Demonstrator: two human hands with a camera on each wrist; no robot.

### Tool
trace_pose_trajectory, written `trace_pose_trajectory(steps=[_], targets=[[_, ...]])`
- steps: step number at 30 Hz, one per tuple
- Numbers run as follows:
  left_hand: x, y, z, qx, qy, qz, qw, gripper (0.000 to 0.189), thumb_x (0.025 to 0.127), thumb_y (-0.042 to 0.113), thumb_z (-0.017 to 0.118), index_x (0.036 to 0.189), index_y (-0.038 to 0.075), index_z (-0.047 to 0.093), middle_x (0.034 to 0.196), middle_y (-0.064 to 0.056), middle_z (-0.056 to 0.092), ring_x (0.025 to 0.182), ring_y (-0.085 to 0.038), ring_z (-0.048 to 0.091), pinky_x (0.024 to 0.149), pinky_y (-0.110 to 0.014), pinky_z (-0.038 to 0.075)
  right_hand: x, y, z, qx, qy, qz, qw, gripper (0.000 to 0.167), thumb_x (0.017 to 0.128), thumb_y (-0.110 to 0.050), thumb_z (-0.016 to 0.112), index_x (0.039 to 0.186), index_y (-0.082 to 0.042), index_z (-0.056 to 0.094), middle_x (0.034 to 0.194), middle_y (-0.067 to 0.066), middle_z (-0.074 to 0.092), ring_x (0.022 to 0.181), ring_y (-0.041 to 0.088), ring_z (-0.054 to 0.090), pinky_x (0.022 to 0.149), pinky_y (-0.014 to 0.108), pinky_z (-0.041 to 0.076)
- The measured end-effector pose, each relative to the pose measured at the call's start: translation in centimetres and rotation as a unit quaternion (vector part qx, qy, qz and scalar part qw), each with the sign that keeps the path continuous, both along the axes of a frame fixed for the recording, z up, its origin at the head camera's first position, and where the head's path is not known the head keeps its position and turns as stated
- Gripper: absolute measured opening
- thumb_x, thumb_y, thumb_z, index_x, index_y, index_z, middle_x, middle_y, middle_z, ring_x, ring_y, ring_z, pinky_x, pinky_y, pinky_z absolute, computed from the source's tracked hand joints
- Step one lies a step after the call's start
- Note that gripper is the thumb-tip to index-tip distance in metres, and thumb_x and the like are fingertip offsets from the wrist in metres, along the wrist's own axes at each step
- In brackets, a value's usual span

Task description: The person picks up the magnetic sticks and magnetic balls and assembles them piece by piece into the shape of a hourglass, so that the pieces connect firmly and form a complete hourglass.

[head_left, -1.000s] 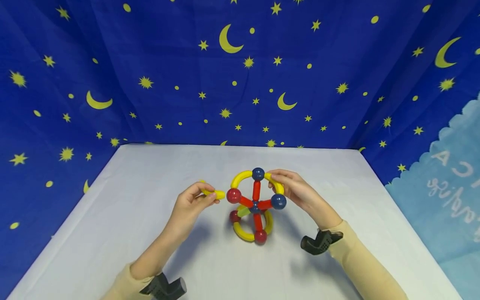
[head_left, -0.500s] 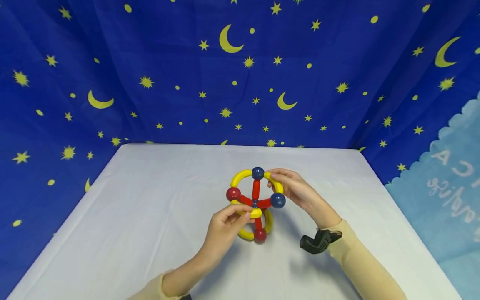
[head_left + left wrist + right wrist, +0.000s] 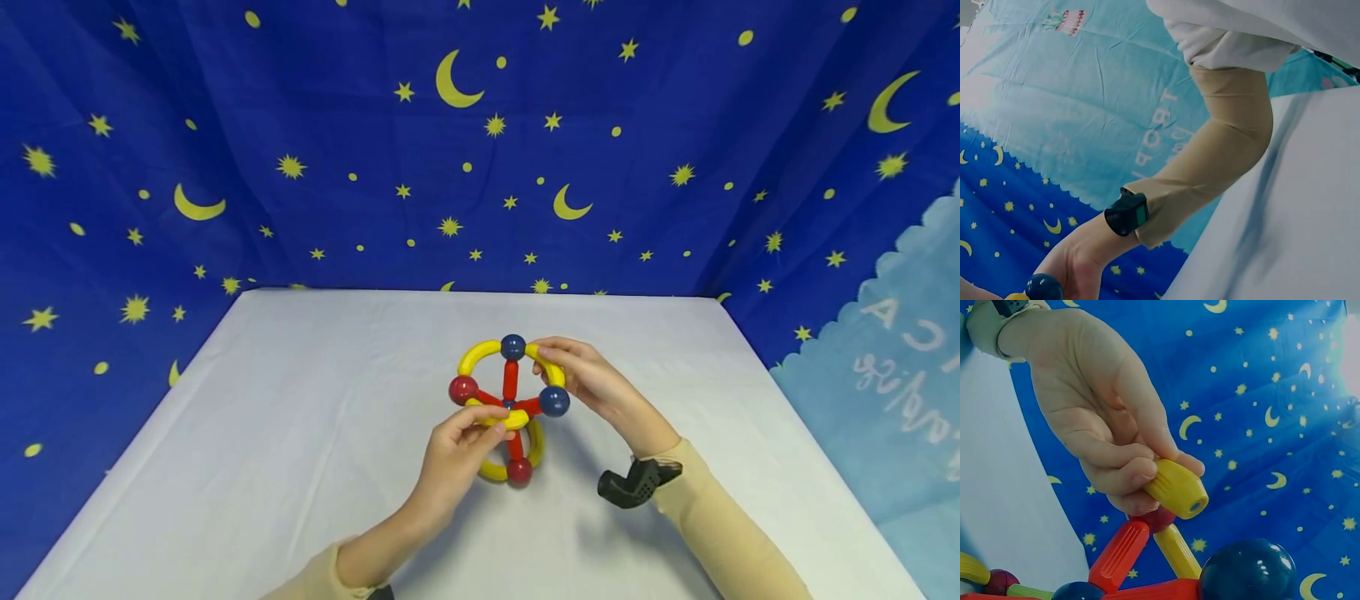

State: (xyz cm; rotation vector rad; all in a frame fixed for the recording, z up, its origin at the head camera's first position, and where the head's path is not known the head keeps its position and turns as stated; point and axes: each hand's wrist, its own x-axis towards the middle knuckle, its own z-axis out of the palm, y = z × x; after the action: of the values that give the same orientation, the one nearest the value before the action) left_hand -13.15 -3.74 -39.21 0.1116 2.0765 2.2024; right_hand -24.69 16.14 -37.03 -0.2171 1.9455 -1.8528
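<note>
A magnetic ball-and-rod model stands on the table; an upper ring joins a dark blue ball (image 3: 513,347), a red ball (image 3: 462,390) and a second blue ball (image 3: 554,402) with curved yellow rods. Straight red rods (image 3: 511,382) run inward to a central blue ball, mostly covered. My left hand (image 3: 450,458) pinches a loose curved yellow rod (image 3: 514,420) at the model's front; in the right wrist view the rod's bare end (image 3: 1195,505) points out, apart from the large blue ball (image 3: 1247,572). My right hand (image 3: 592,377) holds the ring's right yellow rod (image 3: 553,372).
Below, a lower yellow ring with a red ball (image 3: 519,472) supports the model on the white-covered table (image 3: 345,358). A blue star-and-moon curtain (image 3: 375,125) rises behind, with a light blue cloth (image 3: 900,400) at right. A black wrist camera (image 3: 637,483) sits on the right sleeve.
My left hand has carried the curved yellow rod rightward, from left of the model to its front, then barely shifted. My right hand keeps its hold on the ring.
</note>
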Motion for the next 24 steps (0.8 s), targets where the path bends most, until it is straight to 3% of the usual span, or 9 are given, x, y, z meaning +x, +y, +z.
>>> trace_pose_trajectory(steps=[6,10,17,24], targets=[[0.1,0.9,0.1,0.011,0.006,0.016,0.9998,0.022,0.092,0.011,0.060,0.112,0.002,0.063,0.114,-0.015,0.063,0.097,-0.025,0.067,0.086,-0.019,0.053,0.2,-0.1,0.1,0.001,0.005,0.000,1.0000,0.041,0.099,-0.020,0.047,0.130,0.007,0.044,0.082,-0.006,0.062,0.077,0.008,0.055,0.068,0.015,0.048],[0.3,1.5,0.1,0.017,0.021,0.018,0.9995,0.021,0.092,0.009,0.060,0.111,0.000,0.063,0.114,-0.017,0.061,0.094,-0.020,0.067,0.088,-0.024,0.053,0.4,-0.2,0.1,0.003,0.009,-0.007,0.9999,0.043,0.099,-0.020,0.048,0.131,0.007,0.043,0.083,-0.005,0.061,0.075,0.008,0.054,0.067,0.014,0.048],[0.5,2.2,0.0,0.031,0.041,0.013,0.9986,0.021,0.092,0.004,0.058,0.111,-0.003,0.061,0.115,-0.019,0.060,0.097,-0.020,0.065,0.088,-0.019,0.052,0.9,-0.7,0.0,0.011,0.018,-0.045,0.9988,0.042,0.099,-0.023,0.050,0.129,0.006,0.047,0.086,-0.002,0.059,0.075,0.010,0.053,0.069,0.014,0.048],[0.5,1.9,0.0,0.034,0.031,0.001,0.9989,0.022,0.093,0.007,0.058,0.113,-0.002,0.062,0.118,-0.018,0.060,0.101,-0.025,0.065,0.089,-0.020,0.052,1.2,-1.1,-0.1,0.009,0.006,-0.061,0.9981,0.042,0.099,-0.024,0.050,0.130,0.003,0.048,0.088,-0.001,0.058,0.075,0.011,0.053,0.069,0.014,0.048]])
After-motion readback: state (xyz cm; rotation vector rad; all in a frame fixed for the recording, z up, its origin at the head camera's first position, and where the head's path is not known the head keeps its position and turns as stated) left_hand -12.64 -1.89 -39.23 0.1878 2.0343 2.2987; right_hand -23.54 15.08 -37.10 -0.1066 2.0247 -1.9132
